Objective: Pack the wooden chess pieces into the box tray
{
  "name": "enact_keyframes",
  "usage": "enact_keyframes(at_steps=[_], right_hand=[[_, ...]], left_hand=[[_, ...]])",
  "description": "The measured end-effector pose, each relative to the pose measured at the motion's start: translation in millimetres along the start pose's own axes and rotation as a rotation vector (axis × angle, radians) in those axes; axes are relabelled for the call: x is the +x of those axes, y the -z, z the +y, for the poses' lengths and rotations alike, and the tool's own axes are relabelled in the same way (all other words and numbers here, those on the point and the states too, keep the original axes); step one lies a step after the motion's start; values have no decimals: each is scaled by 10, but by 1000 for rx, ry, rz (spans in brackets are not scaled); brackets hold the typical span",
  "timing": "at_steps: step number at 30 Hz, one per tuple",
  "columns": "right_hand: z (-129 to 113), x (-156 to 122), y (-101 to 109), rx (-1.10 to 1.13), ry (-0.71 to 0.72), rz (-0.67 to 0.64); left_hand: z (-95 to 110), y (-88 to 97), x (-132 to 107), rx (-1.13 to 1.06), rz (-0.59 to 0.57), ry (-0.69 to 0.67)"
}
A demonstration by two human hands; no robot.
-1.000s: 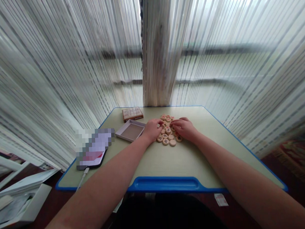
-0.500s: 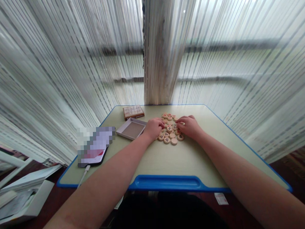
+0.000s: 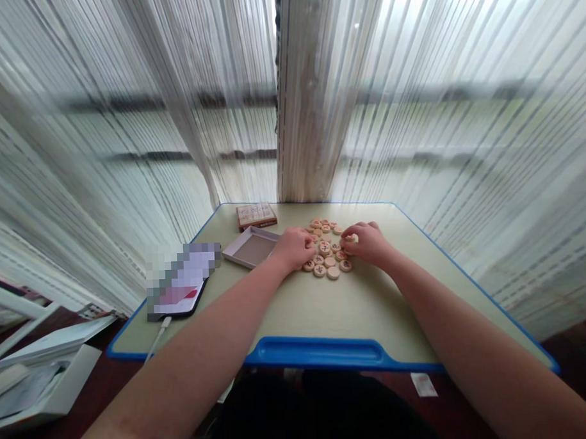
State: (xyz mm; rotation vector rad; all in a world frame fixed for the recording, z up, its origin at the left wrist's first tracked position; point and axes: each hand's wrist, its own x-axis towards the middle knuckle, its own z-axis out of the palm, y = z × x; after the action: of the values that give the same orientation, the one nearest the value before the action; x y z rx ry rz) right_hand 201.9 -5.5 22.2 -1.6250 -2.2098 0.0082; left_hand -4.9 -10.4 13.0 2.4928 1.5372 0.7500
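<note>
Round wooden Chinese chess pieces (image 3: 330, 262) lie bunched on the table, some face up with red or dark characters and some blank side up. One piece (image 3: 325, 247) sits on top of others near the middle. At the left of the bunch is my left hand (image 3: 294, 247), its fingers curled together against the pieces; what they hold, if anything, is hidden. On the opposite side my right hand (image 3: 368, 242) pinches a Chinese chess piece (image 3: 352, 238) between thumb and fingers, at the bunch's right edge.
A shallow open box tray (image 3: 252, 248) lies left of my left hand, with a patterned box (image 3: 257, 215) behind it. A phone (image 3: 187, 281) with a white cable rests at the table's left. Blue trim (image 3: 321, 352) edges the table (image 3: 344, 307); curtains (image 3: 313, 116) hang behind.
My right hand has lifted slightly and its fingers have drawn in, with a piece now showing between them. My left hand's fingers have curled in a little more.
</note>
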Motion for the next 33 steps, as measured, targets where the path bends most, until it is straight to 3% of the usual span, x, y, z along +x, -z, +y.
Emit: enact_keyframes(at_steps=[11,15,20,24,27,31,33], right_hand=[[-45,-28,-82,100,83,99],[-65,-30,-127,47,157,-7],[-66,-36,-105,3,117,9],[-35,-19,-113,35,15,45],[-28,-6,-137,62,5,67],[-52,1,-137,114,31,98],[-62,4,-131,132,53,107]], left_hand=[[-6,-39,8,28,36,-69],[-5,-45,6,49,29,-50],[-7,-33,16,44,52,-15],[61,122,-5,67,100,67],[154,314,-70,179,-8,210],[253,511,-191,273,-331,176],[273,550,-235,273,-369,115]])
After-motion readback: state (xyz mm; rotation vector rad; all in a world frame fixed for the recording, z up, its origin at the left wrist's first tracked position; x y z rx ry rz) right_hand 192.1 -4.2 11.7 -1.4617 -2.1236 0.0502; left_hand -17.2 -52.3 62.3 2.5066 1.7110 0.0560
